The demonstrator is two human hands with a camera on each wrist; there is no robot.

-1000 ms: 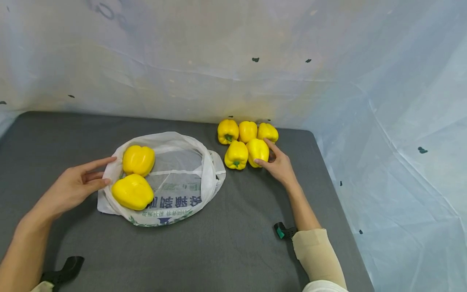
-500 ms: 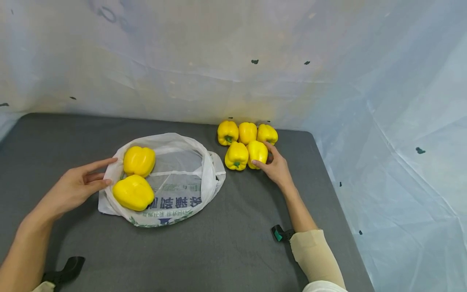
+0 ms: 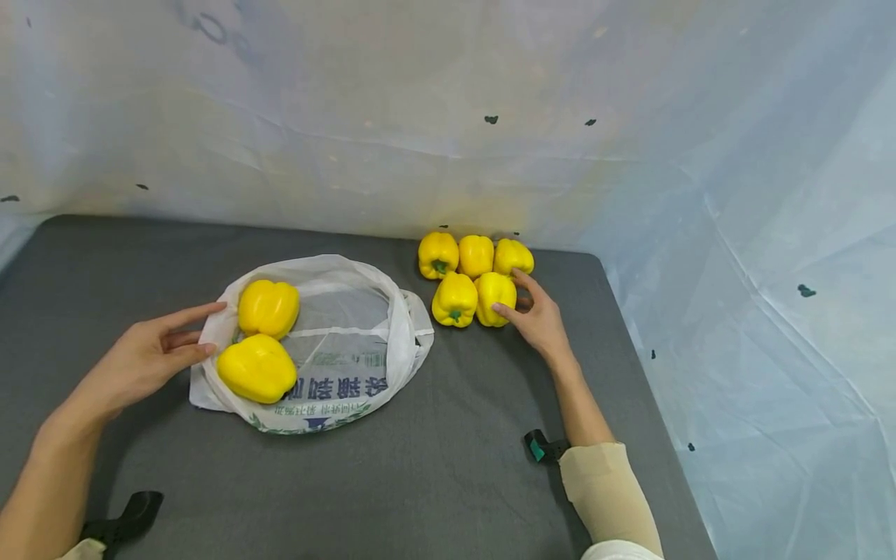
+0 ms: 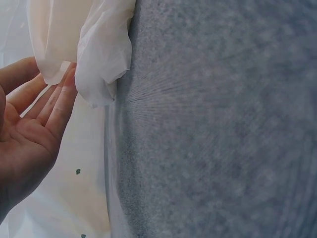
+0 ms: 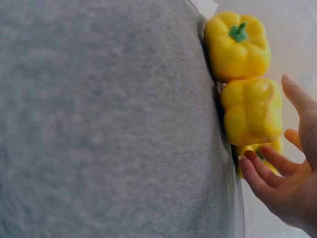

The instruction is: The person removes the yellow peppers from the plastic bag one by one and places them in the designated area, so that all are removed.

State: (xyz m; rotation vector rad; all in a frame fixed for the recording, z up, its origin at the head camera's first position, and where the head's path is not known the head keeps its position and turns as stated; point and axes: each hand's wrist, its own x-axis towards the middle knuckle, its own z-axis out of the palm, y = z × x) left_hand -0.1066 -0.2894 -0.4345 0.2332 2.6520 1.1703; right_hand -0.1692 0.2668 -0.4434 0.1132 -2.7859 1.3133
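Observation:
My left hand (image 3: 143, 362) holds the left rim of a white plastic bag (image 3: 413, 327), with thumb and index finger on its edge. The left wrist view shows the fingertips partly hidden by the bag's folds (image 4: 106, 54). Two yellow bell peppers (image 3: 268, 308) lie inside the bag, at its left side. My right hand (image 3: 539, 315) is around the right side of a yellow bell pepper (image 3: 495, 297) in the front of a cluster. From the right wrist, its fingers (image 5: 257, 178) look loosely spread, with the thumb apart from the bell pepper (image 5: 252, 111).
Several more yellow bell peppers (image 3: 453, 298) sit close together at the back of the grey table (image 3: 420, 490). A pale plastic sheet (image 3: 350, 117) rises behind the table, and another stands on the right. Black wrist camera mounts (image 3: 546, 447) are on both forearms.
The front right bell pepper shifts slightly left, then slightly back right, with my right hand at it. My left hand and the bag stay nearly still.

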